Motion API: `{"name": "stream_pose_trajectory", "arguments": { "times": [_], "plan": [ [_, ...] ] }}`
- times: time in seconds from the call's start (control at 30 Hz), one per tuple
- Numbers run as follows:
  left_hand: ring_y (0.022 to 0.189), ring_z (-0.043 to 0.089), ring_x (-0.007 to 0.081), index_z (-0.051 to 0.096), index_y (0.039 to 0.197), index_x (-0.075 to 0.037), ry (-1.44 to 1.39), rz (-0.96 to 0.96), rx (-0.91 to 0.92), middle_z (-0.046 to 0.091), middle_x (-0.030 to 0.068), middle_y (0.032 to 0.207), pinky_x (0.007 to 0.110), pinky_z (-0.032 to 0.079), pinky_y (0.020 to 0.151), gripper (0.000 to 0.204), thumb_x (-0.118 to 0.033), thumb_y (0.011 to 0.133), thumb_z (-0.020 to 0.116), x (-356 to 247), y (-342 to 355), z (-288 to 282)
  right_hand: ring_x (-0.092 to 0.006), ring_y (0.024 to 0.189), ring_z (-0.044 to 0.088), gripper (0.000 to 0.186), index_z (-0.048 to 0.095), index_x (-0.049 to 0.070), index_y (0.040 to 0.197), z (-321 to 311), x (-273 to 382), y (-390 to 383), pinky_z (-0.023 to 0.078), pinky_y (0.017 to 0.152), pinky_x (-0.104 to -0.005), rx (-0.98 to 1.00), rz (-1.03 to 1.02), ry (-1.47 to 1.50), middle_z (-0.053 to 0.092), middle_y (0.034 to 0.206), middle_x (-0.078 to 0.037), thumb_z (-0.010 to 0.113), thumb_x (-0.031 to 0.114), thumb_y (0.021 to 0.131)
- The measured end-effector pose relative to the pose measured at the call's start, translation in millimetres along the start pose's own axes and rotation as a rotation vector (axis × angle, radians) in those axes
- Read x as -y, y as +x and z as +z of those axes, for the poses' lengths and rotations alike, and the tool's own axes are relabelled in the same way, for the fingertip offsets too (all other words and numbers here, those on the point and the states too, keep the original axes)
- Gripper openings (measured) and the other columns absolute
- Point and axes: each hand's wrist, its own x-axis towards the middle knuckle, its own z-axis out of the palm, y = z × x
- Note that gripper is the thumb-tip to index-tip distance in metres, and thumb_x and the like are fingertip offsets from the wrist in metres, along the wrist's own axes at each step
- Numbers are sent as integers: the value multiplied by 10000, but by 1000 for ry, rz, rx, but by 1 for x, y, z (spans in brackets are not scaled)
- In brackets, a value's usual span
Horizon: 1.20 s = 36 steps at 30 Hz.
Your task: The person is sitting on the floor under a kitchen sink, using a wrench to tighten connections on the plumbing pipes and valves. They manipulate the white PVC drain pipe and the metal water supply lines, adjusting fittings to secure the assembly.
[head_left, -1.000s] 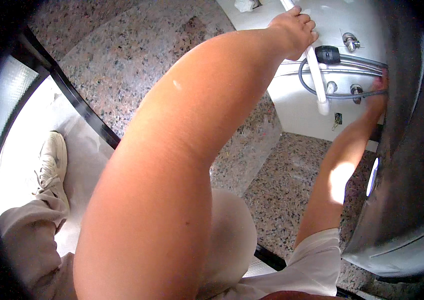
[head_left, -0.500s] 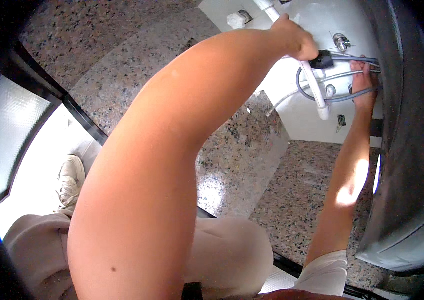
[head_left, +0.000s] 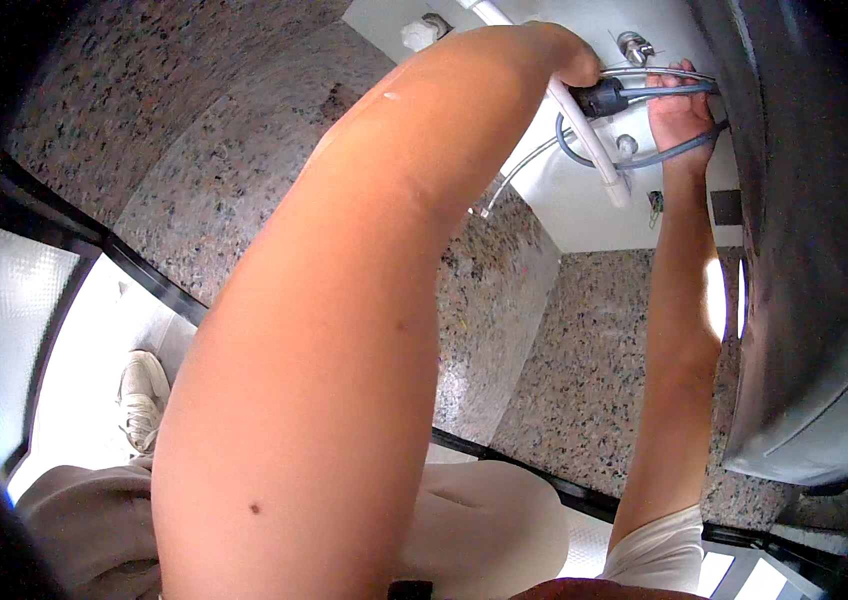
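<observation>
My left hand reaches to the upper right, bent at the wrist, beside a black cylindrical fitting and over a white pipe. Its fingers are turned away and hidden, so I cannot tell if they grip either one. My right hand is raised with its palm in view and its fingers stretched upward, apart. Grey hoses run from the black fitting across these fingers to the right. Another grey hose loops below the fitting and passes over the heel of that palm.
A metal valve sits on the white wall panel above the hoses. A braided hose hangs with its end loose. A large dark curved body fills the right side. Speckled stone panels lie around, with a dark-framed textured glass panel at left.
The view has shifted, so the wall and hoses sit further left and higher. My right palm now shows more fully, with its fingers more upright behind the hoses. My left hand stays by the black fitting.
</observation>
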Motion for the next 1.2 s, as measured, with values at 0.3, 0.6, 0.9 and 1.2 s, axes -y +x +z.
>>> {"name": "stream_pose_trajectory", "arguments": {
  "times": [0.3,0.6,0.9,1.2],
  "plan": [
    [1069,648,329,686,1078,-77,-64,-44,-410,687,180,1088,455,500,890,281,-159,856,535,9,-9,6,-268,1143,550,292,542,-37,1185,-5,20,-30,374,1091,-464,-705,-177,-472,589,1179,-141,540,169,978],
    [985,661,365,718,948,-111,130,126,-564,701,179,989,454,527,818,217,-225,822,583,48,-49,-58,-195,873,644,111,648,22,969,76,-76,-59,513,791,-308,-936,-543,-2038,668,969,-96,681,90,887],
    [824,679,386,731,842,-61,377,489,-357,699,204,845,472,524,732,182,-178,764,617,62,4,-67,-209,729,592,181,585,32,944,94,-114,83,504,618,-319,-1285,122,-862,614,827,-49,634,206,948],
    [848,699,356,739,916,-57,145,115,-352,715,193,917,472,547,765,224,-200,772,642,80,-8,-64,-264,824,625,84,578,67,929,-20,-30,72,540,746,-336,-337,-304,-493,616,867,-90,548,138,961]
  ]
}}
